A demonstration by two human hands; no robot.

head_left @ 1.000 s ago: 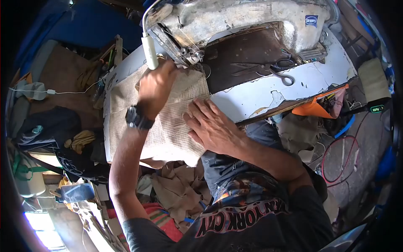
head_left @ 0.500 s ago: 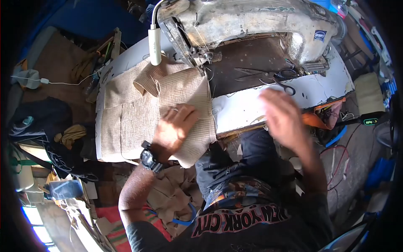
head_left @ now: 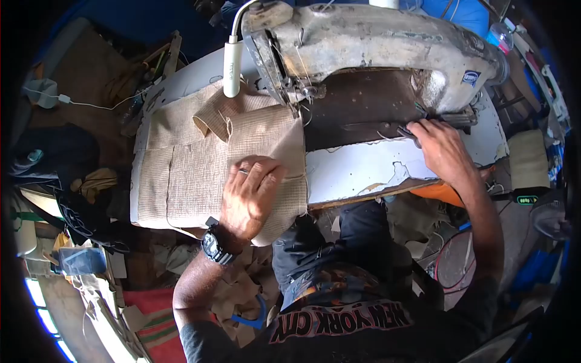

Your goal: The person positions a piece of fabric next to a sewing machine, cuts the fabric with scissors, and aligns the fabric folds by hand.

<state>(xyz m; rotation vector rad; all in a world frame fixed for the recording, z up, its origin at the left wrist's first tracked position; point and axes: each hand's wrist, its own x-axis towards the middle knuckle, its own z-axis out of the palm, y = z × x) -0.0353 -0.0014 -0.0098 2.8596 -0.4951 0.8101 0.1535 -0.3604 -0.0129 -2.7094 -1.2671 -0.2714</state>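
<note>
My left hand (head_left: 249,196), a watch on its wrist, presses down on beige ribbed fabric (head_left: 196,175) with its fingers bent and closed on the cloth. The fabric lies in joined pieces, with one flap folded back, and its right edge runs up to the needle area of the sewing machine (head_left: 369,45). At the right, my right hand (head_left: 440,148) has its fingers closed round the dark handles of the scissors (head_left: 369,126). Their blades lie on the brown machine bed, pointing left. Part of the handles is hidden under the fingers.
A white lamp (head_left: 232,69) hangs beside the machine head. The worn white tabletop (head_left: 345,172) has a chipped front edge. Fabric scraps (head_left: 248,281) are heaped on the floor below. A plastic bottle (head_left: 501,36) stands at the far right.
My right hand has moved up and to the right, from above the table's front edge onto the scissors' handles. My left hand stays on the fabric. The view has shifted slightly.
</note>
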